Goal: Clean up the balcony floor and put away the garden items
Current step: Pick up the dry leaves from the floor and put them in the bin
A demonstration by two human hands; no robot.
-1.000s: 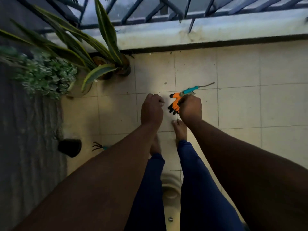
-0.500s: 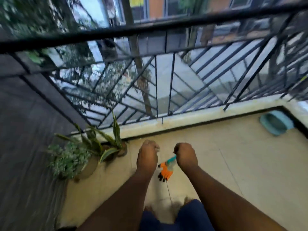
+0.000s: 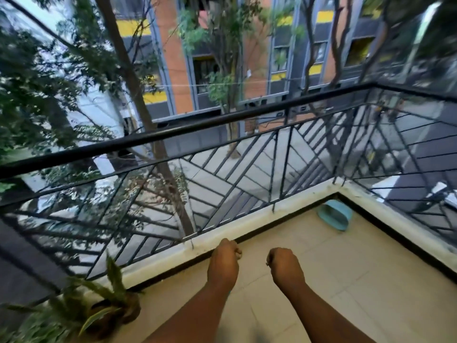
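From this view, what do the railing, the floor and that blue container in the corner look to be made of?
Railing: likely metal, painted matt black; thin straight bars under a round top rail.
Floor: pale beige tiles, probably ceramic; faint grout lines, a slight sheen.
Blue container: looks like plastic; an even light-blue colour, smooth and rounded. It is blurred, so not certain.

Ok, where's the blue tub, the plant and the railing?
blue tub (image 3: pixel 335 217), head view, on its side wall.
plant (image 3: pixel 114 276), head view, on an upright leaf.
railing (image 3: pixel 197 127), head view, on the top bar.
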